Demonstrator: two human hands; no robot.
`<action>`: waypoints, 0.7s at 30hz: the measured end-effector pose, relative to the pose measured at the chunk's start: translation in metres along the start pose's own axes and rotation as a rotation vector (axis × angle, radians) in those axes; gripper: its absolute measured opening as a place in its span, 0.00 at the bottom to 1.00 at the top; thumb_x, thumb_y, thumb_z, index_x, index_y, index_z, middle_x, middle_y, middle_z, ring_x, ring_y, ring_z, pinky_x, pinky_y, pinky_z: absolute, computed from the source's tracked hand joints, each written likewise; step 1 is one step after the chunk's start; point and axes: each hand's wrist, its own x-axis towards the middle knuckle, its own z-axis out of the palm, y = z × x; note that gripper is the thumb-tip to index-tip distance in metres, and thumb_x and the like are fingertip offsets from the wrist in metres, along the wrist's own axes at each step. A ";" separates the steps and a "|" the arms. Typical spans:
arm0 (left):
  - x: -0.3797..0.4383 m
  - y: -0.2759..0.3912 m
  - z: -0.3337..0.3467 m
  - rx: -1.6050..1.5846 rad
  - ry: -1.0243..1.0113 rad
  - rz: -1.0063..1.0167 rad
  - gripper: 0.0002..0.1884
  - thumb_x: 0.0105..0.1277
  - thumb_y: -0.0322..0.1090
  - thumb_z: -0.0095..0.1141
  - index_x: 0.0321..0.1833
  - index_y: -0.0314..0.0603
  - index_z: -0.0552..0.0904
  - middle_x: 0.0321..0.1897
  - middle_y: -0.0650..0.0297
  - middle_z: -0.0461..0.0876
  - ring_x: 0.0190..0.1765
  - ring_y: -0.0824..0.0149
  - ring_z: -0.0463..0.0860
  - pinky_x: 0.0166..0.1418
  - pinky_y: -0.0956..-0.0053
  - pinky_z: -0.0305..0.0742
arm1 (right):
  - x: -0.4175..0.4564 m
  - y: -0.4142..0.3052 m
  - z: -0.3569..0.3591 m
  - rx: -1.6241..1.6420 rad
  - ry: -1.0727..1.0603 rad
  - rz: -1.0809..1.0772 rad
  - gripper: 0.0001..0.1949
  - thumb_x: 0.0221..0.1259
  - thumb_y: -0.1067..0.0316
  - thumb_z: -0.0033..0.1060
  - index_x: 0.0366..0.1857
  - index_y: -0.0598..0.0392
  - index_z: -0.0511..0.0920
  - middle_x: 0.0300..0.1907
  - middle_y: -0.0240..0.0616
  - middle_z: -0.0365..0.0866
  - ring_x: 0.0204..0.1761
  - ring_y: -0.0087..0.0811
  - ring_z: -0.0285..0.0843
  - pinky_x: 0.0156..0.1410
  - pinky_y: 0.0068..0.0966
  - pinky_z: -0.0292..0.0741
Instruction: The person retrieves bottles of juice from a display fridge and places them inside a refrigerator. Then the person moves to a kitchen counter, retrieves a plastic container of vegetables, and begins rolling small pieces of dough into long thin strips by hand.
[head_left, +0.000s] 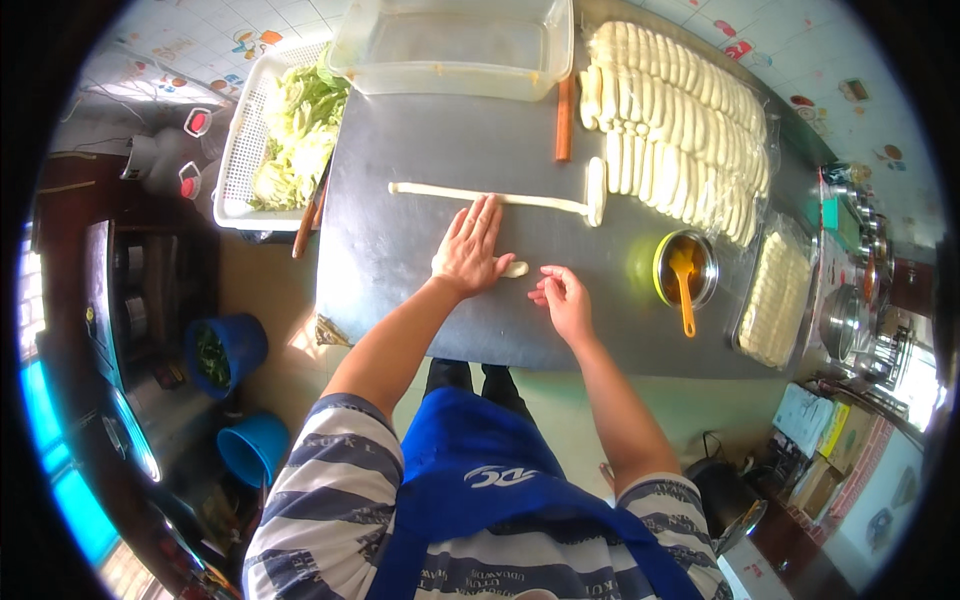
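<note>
A long, thin dough strip (536, 200) lies across the dark tabletop (375, 285), its right end against a short, thick dough piece (596, 191). My left hand (470, 251) is laid flat, palm down, fingertips at the strip's near edge. Beside its thumb sits a small dough lump (514, 269), partly covered by the thumb. My right hand (562, 298) is to the right of that lump, fingers loosely curled and apart, with nothing seen in it. Rows of dough pieces (675, 120) under clear plastic film fill the back right.
An empty clear plastic tub (457, 82) stands at the back, near a wooden rolling pin (564, 124). Leafy greens fill a white basket (236, 165) at left. A metal bowl (709, 289) holds an orange brush (685, 300); a dough-filled tray (776, 300) lies at right.
</note>
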 end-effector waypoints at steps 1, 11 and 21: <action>-0.013 0.004 0.004 -0.018 -0.049 0.018 0.37 0.65 0.54 0.47 0.70 0.31 0.61 0.74 0.54 0.53 0.76 0.56 0.53 0.76 0.57 0.47 | -0.002 0.008 -0.003 0.008 0.016 -0.010 0.09 0.69 0.74 0.47 0.48 0.62 0.74 0.37 0.41 0.78 0.35 0.30 0.85 0.41 0.23 0.81; -0.012 0.010 0.001 0.024 -0.137 0.025 0.32 0.62 0.48 0.45 0.69 0.43 0.65 0.73 0.57 0.57 0.76 0.57 0.53 0.76 0.54 0.46 | 0.054 -0.048 0.095 -0.205 0.127 -0.426 0.26 0.72 0.55 0.44 0.67 0.59 0.61 0.68 0.53 0.61 0.70 0.47 0.58 0.73 0.38 0.57; -0.034 -0.026 0.000 0.078 0.031 -0.171 0.30 0.66 0.45 0.44 0.70 0.39 0.64 0.74 0.56 0.56 0.76 0.55 0.53 0.75 0.54 0.44 | 0.030 -0.026 0.075 -1.167 0.059 -0.610 0.36 0.65 0.44 0.47 0.68 0.61 0.58 0.72 0.58 0.51 0.74 0.56 0.46 0.75 0.45 0.50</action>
